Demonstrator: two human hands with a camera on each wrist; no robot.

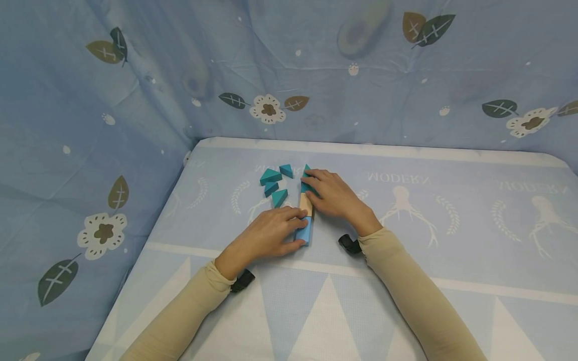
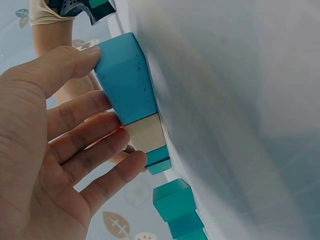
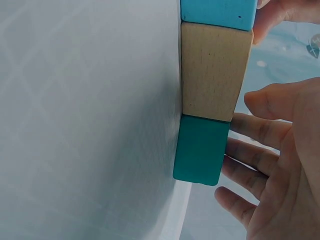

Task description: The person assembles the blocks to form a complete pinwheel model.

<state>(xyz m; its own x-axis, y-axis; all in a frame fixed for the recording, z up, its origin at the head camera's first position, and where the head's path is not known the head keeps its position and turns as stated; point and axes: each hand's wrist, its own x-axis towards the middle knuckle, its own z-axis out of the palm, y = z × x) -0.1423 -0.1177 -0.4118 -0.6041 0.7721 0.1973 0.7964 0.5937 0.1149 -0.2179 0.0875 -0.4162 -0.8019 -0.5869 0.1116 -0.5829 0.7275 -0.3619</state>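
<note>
A straight row of blocks lies on the table. Its near end is a light blue block (image 1: pixel 303 234), followed by a plain wood block (image 1: pixel 306 203) and teal pieces, with a triangular tip (image 1: pixel 307 168) at the far end. My left hand (image 1: pixel 273 231) rests its fingertips on the row where blue meets wood, the thumb at the blue block's near end. From the right, my right hand (image 1: pixel 335 196) touches the top of the far teal part with nearly straight fingers. In the right wrist view the wood block (image 3: pixel 212 72) and teal block (image 3: pixel 200 150) stand flush, end to end.
Left of the row lie several loose teal and blue triangular blocks (image 1: pixel 271 176), close together. The patterned tablecloth (image 1: pixel 451 321) covers the table, and a blue curtain (image 1: pixel 289 60) hangs behind its far edge. Black wrist devices (image 1: pixel 349 244) sit under both sleeves.
</note>
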